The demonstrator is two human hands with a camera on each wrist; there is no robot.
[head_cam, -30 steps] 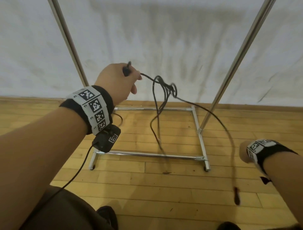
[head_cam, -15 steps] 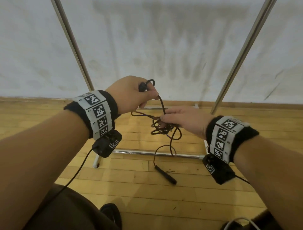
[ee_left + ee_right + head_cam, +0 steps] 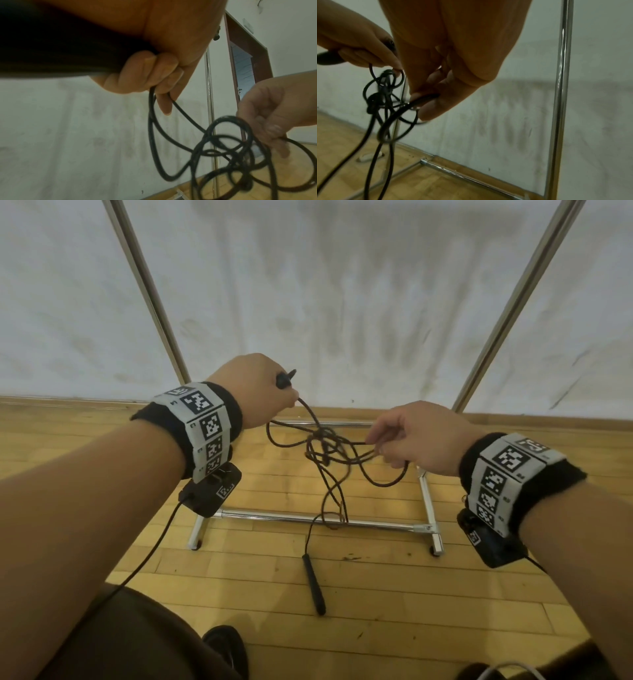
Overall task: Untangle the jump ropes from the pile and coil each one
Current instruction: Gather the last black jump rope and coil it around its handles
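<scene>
A thin black jump rope (image 3: 329,446) hangs knotted in the air between my hands. My left hand (image 3: 260,392) grips one black handle (image 3: 283,378) in a fist, and the cord (image 3: 151,121) comes out under its fingers (image 3: 154,70). My right hand (image 3: 407,436) pinches a strand (image 3: 423,100) of the tangle (image 3: 380,97) between thumb and fingertips (image 3: 435,106), pulling it to the right. Loops (image 3: 228,146) hang below both hands. The other handle (image 3: 313,583) dangles near the wooden floor.
A chrome rack frame (image 3: 318,518) stands on the wooden floor (image 3: 411,594) right in front, with slanted poles (image 3: 150,289) rising against a white wall (image 3: 325,285). A wrist camera cable (image 3: 144,559) trails from my left arm. My shoe (image 3: 226,648) is at the bottom edge.
One second ago the right hand was low and away from the rope. It came up to the tangle and now pulls a strand rightward, spreading the knot; the left hand dropped slightly.
</scene>
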